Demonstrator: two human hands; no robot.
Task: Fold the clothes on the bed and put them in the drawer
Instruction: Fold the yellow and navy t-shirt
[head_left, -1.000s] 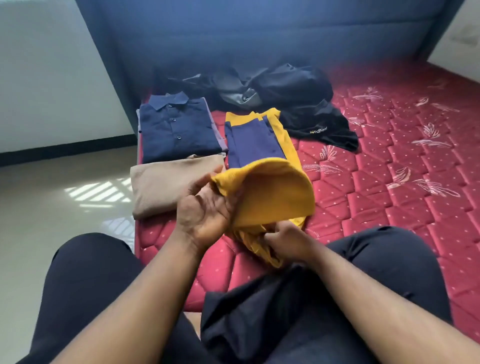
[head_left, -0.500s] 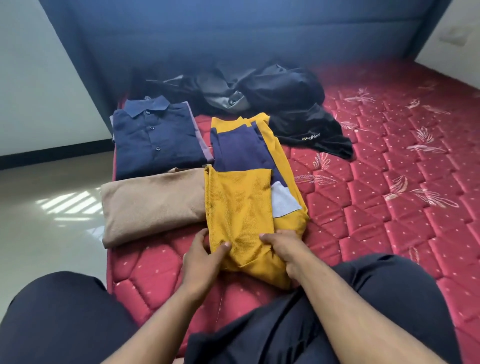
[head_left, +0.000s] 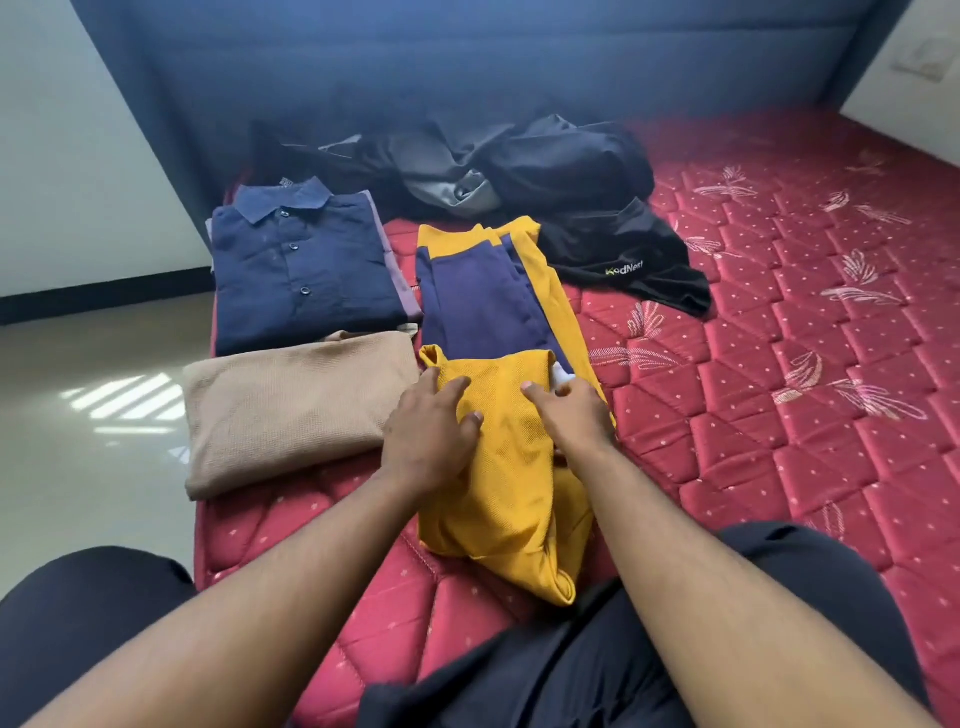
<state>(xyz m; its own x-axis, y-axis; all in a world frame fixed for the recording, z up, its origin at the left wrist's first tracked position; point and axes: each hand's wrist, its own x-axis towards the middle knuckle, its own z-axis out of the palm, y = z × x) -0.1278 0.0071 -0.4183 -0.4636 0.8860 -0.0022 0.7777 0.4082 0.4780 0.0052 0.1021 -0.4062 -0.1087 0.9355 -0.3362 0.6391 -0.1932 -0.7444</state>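
A yellow and navy shirt (head_left: 511, 483) lies lengthwise on the red mattress (head_left: 779, 415), its near yellow part folded up over the navy part. My left hand (head_left: 434, 439) lies flat on the fold's left side, fingers spread. My right hand (head_left: 569, 413) presses the fold's right side, near a white patch. A folded navy button shirt (head_left: 301, 270) and a folded beige garment (head_left: 296, 410) lie to the left. A black shirt with lettering (head_left: 623, 260) and a heap of dark clothes (head_left: 467, 166) lie behind, unfolded. No drawer is in view.
The mattress's left edge drops to a pale tiled floor (head_left: 93, 415). A blue padded headboard (head_left: 467, 67) stands at the back. My legs in dark trousers (head_left: 519, 686) sit at the near edge. The mattress stretches bare to the right.
The yellow hem, held up in both hands a second ago, has been laid down over the shirt. Both hands slid forward from its near end and now press flat on the fold.
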